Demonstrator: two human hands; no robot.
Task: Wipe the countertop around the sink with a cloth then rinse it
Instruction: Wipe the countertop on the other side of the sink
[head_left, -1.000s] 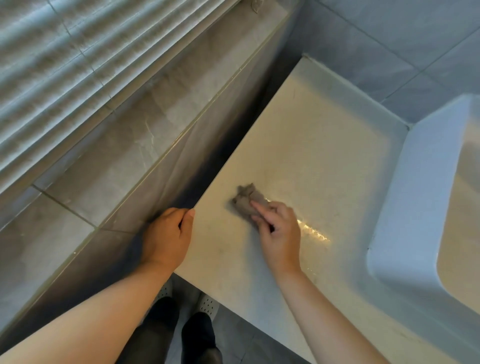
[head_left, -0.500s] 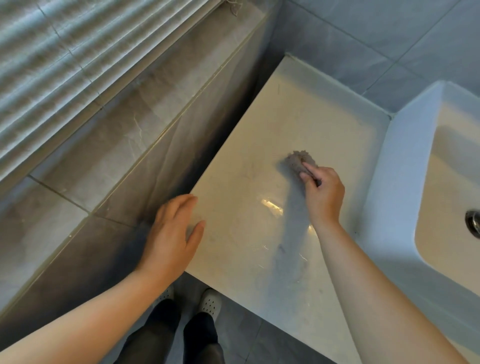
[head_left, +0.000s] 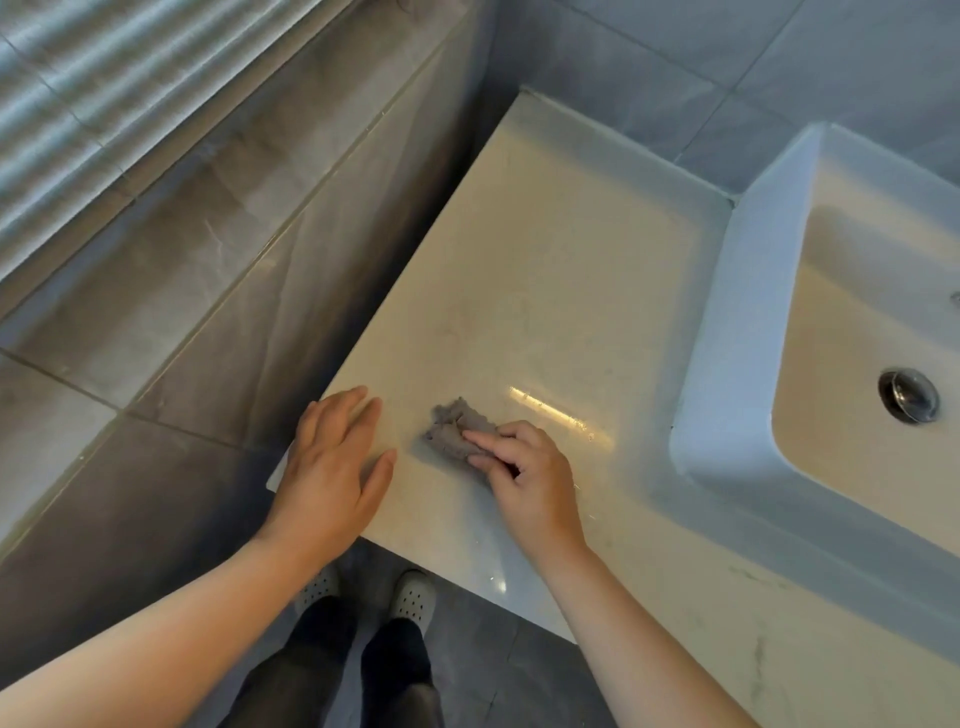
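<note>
A small grey cloth lies bunched on the cream stone countertop, near its front left corner. My right hand grips the cloth with curled fingers and presses it down on the counter. My left hand rests flat, fingers straight, on the counter's left front corner, just left of the cloth. The white raised sink stands at the right, its metal drain plug visible in the basin.
A grey tiled ledge runs along the counter's left side under window blinds. Grey wall tiles back the counter. My legs and white shoes stand on the dark floor below the counter's front edge.
My right hand has drawn the cloth back from the middle of the counter toward the front left corner. My left hand has settled flat onto the corner.
</note>
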